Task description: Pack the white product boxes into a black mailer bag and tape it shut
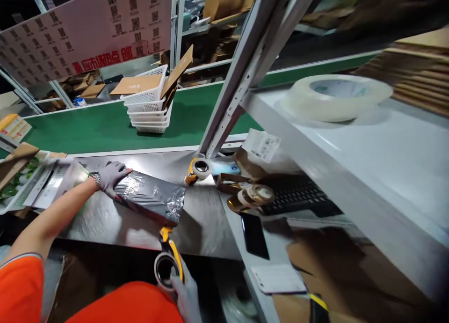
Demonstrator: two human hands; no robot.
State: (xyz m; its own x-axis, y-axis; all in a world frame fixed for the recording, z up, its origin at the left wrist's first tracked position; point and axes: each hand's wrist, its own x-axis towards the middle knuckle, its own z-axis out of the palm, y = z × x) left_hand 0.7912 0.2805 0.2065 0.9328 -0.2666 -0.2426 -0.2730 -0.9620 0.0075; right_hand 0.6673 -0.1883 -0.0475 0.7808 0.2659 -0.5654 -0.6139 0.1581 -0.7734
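grey-gloved right hand (187, 292) half behind tape dispenser (168, 262)

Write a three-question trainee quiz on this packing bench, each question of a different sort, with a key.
1. True or false: the left hand rests on the black plastic-wrapped parcel.
2. What does the right hand hold? A) the phone B) the yellow tape dispenser C) a white basket
3. Fill in: the stack of white baskets stands on the green ____.

Key
1. True; the gloved hand lies flat on the parcel's far-left end.
2. B; the yellow tape dispenser is gripped at the near edge of the metal table, while the phone lies untouched to its right.
3. conveyor belt.
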